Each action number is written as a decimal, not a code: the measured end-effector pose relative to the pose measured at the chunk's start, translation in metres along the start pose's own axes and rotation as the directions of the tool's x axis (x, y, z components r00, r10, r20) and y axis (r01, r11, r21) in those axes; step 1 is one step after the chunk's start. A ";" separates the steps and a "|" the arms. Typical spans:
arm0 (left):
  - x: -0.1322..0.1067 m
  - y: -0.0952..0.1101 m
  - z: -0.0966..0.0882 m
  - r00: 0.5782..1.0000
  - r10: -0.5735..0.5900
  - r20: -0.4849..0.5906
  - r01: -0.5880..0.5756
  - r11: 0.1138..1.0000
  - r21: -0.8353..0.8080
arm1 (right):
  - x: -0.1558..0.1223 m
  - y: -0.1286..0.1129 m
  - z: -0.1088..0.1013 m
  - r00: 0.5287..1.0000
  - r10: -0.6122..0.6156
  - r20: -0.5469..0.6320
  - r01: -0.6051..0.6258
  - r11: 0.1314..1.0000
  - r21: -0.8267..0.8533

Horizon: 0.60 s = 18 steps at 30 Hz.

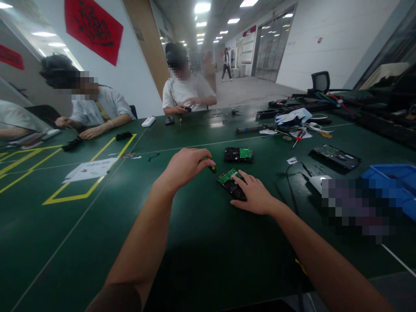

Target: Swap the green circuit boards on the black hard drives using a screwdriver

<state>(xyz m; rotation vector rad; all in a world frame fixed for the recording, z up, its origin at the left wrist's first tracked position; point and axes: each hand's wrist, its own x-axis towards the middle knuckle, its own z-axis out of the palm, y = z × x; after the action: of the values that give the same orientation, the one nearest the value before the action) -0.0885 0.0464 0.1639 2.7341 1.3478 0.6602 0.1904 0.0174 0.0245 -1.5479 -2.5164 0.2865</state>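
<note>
Green table (136, 242): smooth and glossy to my eye; anything pushed off-centre could skid on it.

Right hand (255, 193): palm down, fingers spread apart, resting over one end of the work without clamping round it. Uneven pressure would be the likeliest cause of a slip.

Left hand (186, 168): raised just beside, finger and thumb brought together in a pinch.

Hard drive (228, 177): lies askew on the table under the right fingers, circuit board upward. The exposed board could be scratched if something hard slid across it.

Second drive (238, 155): just beyond, apart from the first; a forward skid could knock the two together.

Yellow-tipped piece (212, 168): clamped in the left pinch, too small from here to identify. A loose hold could drop it.
</note>
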 end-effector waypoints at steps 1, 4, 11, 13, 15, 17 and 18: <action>0.000 -0.001 0.001 1.000 -0.005 -0.008 0.005 1.000 0.001 | 0.000 0.000 0.000 1.000 0.001 0.000 -0.001 1.000 -0.001; 0.001 -0.004 0.002 0.999 0.029 -0.022 -0.030 0.999 -0.019 | 0.000 -0.001 0.000 1.000 0.006 0.001 -0.006 1.000 -0.001; 0.002 -0.003 -0.001 1.000 -0.014 0.000 0.014 0.998 -0.055 | 0.000 -0.001 -0.001 1.000 -0.006 -0.002 0.006 1.000 -0.006; 0.003 -0.002 -0.001 0.999 -0.040 0.013 0.041 0.998 -0.038 | 0.000 -0.001 -0.001 1.000 -0.003 -0.006 0.003 1.000 -0.003; 0.003 -0.002 0.000 0.999 -0.045 0.011 0.045 0.999 0.000 | 0.000 -0.002 -0.001 1.000 0.004 -0.006 -0.004 1.000 0.003; 0.004 -0.003 0.001 0.999 -0.033 0.003 0.032 0.999 0.041 | 0.000 -0.002 0.000 1.000 0.007 -0.007 -0.007 1.000 0.012; 0.004 -0.003 0.001 1.000 -0.022 0.003 0.021 0.998 0.053 | 0.000 -0.002 0.001 1.000 0.007 -0.008 -0.007 1.000 0.018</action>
<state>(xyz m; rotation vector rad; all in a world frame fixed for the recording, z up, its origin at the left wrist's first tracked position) -0.0882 0.0518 0.1637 2.7560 1.4122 0.6265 0.1884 0.0169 0.0237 -1.5482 -2.4961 0.3019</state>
